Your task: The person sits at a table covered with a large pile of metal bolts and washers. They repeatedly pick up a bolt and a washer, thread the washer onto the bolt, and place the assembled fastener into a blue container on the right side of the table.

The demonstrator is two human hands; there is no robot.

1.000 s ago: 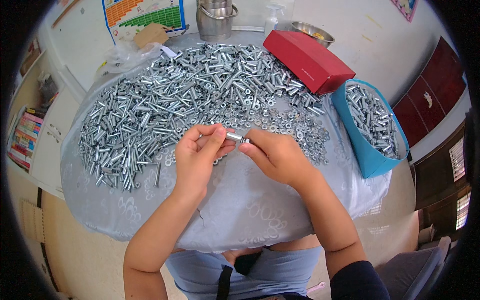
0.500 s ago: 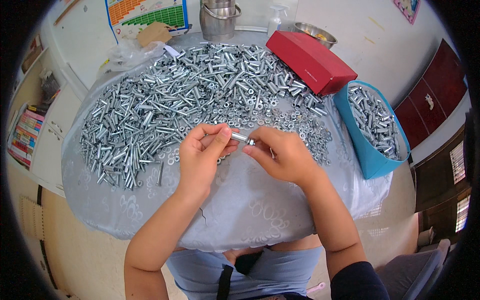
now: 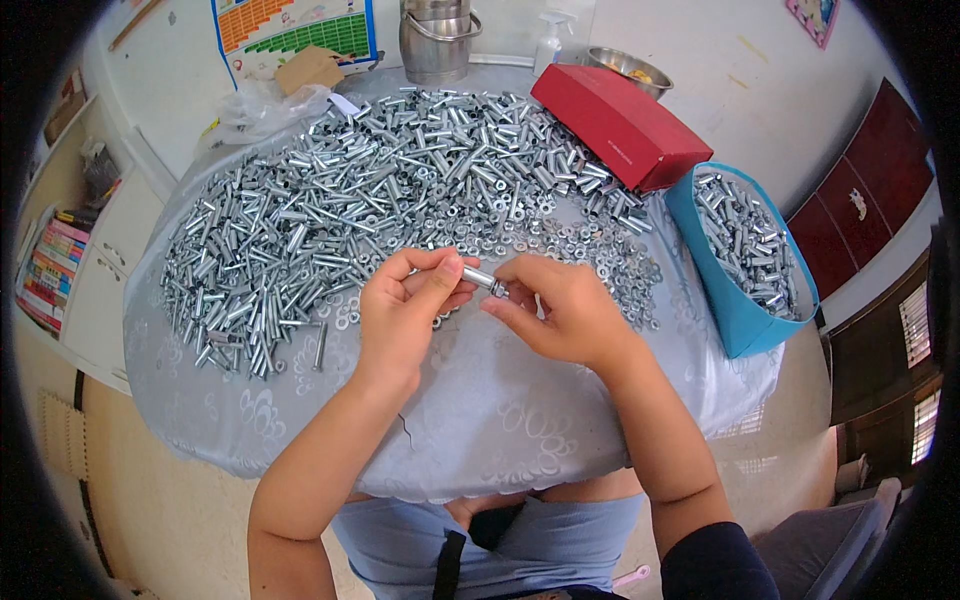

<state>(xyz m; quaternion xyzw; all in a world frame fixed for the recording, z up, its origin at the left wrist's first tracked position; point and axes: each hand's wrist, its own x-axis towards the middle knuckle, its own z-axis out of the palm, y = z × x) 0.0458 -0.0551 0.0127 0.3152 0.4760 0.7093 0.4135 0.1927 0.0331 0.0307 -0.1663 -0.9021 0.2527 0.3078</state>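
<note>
A silver sleeve anchor bolt (image 3: 476,276) lies between my hands above the near part of the table. My left hand (image 3: 405,300) is closed round its sleeve, thumb on top, and hides the far end. At the bolt's right end sits a hex nut (image 3: 499,289), pinched by the fingers of my right hand (image 3: 565,308). Just beyond my hands spreads a large pile of loose bolts and metal sleeves (image 3: 330,200). Small nuts and washers (image 3: 590,250) are scattered along its right side.
A blue fabric bin (image 3: 735,325) full of metal anchors stands at the right. Behind it lies a red box (image 3: 625,125). At the back are a steel pail (image 3: 435,50), a metal bowl (image 3: 650,78), a spray bottle (image 3: 548,42) and a plastic bag (image 3: 265,110). A patterned grey cloth (image 3: 500,420) covers the table.
The fingers of my right hand have shifted slightly round the nut, the thumb moving a little down and left. My left hand keeps its hold on the sleeve.
</note>
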